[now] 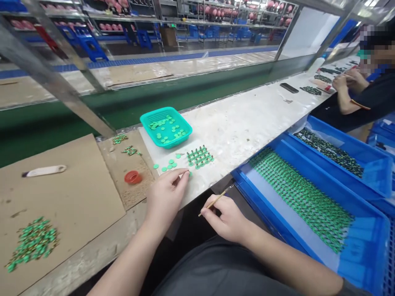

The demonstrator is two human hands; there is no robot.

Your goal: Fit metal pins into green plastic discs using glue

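While right hand point(227, 218) grips stick point(217, 199), basket point(173, 143) holds discs point(180, 134).

Cannot tell gripping from touching between the bare left hand point(168, 190) and the small flat green disc point(190, 174), half hidden behind it. Cannot make out the far tip of the thin tan stick point(212, 203) — too small. Lose the brown cardboard sheet point(83, 185) past the left edge — see the rounded pink objects point(212, 11) only blurred.

- On the bench point(247, 119): basket point(180, 140), loose discs point(159, 135) inside.
- Before the basket: studded discs point(199, 158) in rows.
- Left, on a board point(140, 152): cup point(133, 177).
- Farther left, on cardboard point(83, 197): tool point(45, 171) behind heap point(37, 241).
- Right, beside the bench: bin point(359, 248) of lined-up pieces point(302, 197).
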